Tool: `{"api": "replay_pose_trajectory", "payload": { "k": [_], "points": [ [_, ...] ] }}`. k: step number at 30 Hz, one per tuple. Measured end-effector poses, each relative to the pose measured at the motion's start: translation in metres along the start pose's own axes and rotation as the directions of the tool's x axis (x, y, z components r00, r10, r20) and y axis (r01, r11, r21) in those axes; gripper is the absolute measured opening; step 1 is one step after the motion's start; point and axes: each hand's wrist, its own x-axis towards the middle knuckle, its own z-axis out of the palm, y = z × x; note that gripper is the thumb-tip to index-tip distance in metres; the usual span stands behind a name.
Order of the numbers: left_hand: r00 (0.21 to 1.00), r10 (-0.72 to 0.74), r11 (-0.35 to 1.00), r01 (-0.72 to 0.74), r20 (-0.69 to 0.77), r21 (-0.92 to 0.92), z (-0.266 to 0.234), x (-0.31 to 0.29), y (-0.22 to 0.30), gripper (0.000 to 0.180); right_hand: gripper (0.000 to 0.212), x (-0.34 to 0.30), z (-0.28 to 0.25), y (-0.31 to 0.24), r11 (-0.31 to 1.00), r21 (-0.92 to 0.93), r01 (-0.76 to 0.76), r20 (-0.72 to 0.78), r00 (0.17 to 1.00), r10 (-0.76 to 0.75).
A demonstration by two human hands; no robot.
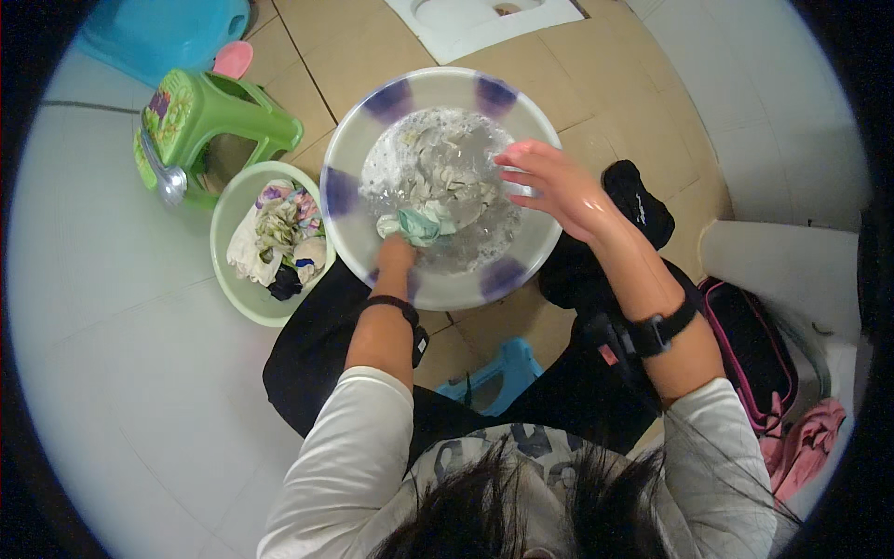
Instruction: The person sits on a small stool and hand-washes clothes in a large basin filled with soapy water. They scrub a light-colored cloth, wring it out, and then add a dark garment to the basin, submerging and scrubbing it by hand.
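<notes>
A large white basin (438,84) with purple patches on its rim holds sudsy grey water and soaking pale cloth (447,191). My left hand (398,252) reaches down into its near left part, against a light green cloth (424,224). That cloth and the water hide the fingers, so their grip does not show. Over the basin's right rim, my right hand (549,182) is raised, wet and holding nothing, its fingers stretched out and apart. Both wrists wear black straps.
Left of the basin, a pale green tub (223,265) holds several crumpled clothes. Behind it stand a green stool (228,116) with a shower head (169,182), a pink scoop (234,60) and a blue tub (168,37). A white squat toilet (447,37) lies at the far side.
</notes>
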Motion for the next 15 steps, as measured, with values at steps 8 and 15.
{"api": "replay_pose_trajectory", "payload": {
  "k": [8, 15],
  "points": [
    [1.0, 0.017, 0.995, -0.015, -0.016, 0.103, 0.039, 0.025, 0.023, 0.056, 0.02, -0.01, -0.01, -0.009, 0.982, 0.18, -0.052, -0.056, 0.996, 0.063],
    [0.916, 0.139, 0.973, -0.197, 0.375, 0.12, 0.111, 0.068, -0.014, 0.045, 0.018, 0.002, -0.004, -0.007, 0.969, 0.233, -0.082, -0.04, 0.995, 0.094]
  ]
}}
